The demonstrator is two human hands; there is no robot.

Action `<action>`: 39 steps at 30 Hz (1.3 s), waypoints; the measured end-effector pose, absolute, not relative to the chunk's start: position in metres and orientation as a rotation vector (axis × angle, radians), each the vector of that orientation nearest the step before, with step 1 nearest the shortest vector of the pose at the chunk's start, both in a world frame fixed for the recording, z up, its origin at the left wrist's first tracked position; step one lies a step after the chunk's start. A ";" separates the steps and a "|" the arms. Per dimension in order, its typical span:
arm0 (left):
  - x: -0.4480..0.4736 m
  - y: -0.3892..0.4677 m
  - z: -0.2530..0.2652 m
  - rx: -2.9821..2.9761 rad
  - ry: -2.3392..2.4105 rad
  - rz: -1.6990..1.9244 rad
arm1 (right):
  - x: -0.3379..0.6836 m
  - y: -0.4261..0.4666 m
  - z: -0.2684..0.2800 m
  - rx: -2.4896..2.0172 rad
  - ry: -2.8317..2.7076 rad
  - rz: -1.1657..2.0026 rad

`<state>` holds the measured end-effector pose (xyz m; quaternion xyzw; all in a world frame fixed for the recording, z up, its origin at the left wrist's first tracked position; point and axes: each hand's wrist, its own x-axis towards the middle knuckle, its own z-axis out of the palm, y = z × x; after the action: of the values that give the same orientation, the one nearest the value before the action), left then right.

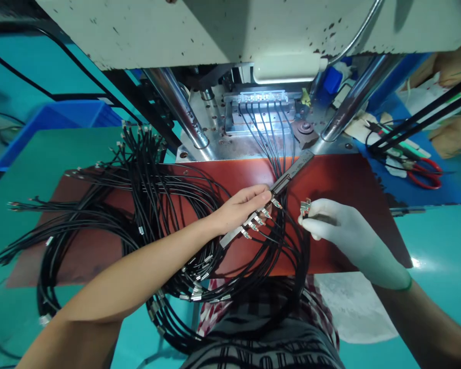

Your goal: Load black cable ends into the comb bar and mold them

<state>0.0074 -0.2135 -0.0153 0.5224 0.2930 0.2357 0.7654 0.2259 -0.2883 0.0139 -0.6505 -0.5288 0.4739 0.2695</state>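
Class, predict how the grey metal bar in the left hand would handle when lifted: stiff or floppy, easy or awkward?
The grey metal bar is probably stiff: it runs straight on both sides of the left hand, showing no bend. It may feel awkward, as black cables trail from the connectors along its edge and could tug it.

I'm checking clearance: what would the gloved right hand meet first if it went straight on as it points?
The right hand would probably meet the black cables first, then perhaps the metal bar in the left hand. Depth is unclear, so it might pass above them.
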 end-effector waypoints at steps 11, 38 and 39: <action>0.007 -0.213 -0.020 1.237 0.608 0.369 | 0.202 -0.289 0.011 -1.540 -0.987 1.290; 0.007 -0.213 -0.013 1.484 0.684 0.405 | 0.227 -0.290 -0.001 -1.623 -1.199 1.223; 0.007 -0.212 -0.012 1.458 0.695 0.401 | 0.232 -0.294 -0.004 -1.530 -1.156 1.258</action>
<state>0.0069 -0.2124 -0.0122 0.6476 0.3089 0.1780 0.6734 0.2317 -0.2940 -0.0040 -0.6080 -0.4593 0.5000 0.4116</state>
